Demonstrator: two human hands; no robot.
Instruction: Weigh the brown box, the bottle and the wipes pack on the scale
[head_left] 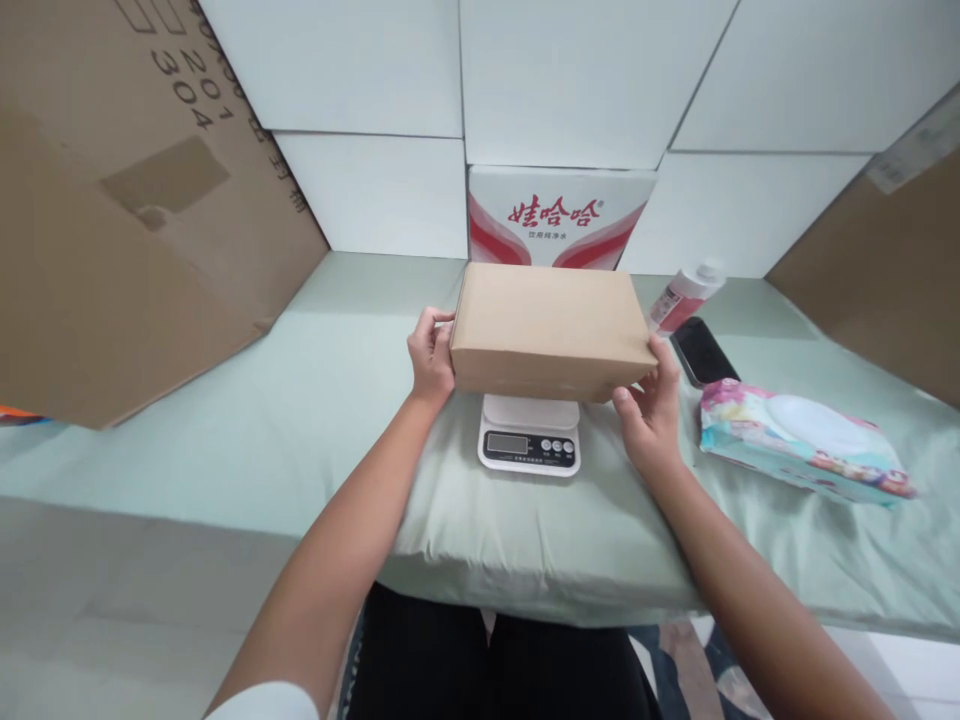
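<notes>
- Left hand (433, 358) and right hand (651, 410): grip clamped on opposite ends of 1 cardboard box (551, 312).
- It is over the scale (529, 445); contact unclear.
- Phone (705, 353) and wipes pack (799, 440) lie rightward.

One left hand (433, 358) and one right hand (651, 410); one brown carton (551, 320); one white scale (529, 462) with one display (507, 443) and three buttons (557, 446). Far: one red-and-white printed box (556, 215). Right: one bottle (681, 298), one phone (705, 352), one patterned soft pack (806, 440). Sides: two large cardboard pieces (180, 270), one left, one right. Beneath: one green cloth (330, 420).
</notes>
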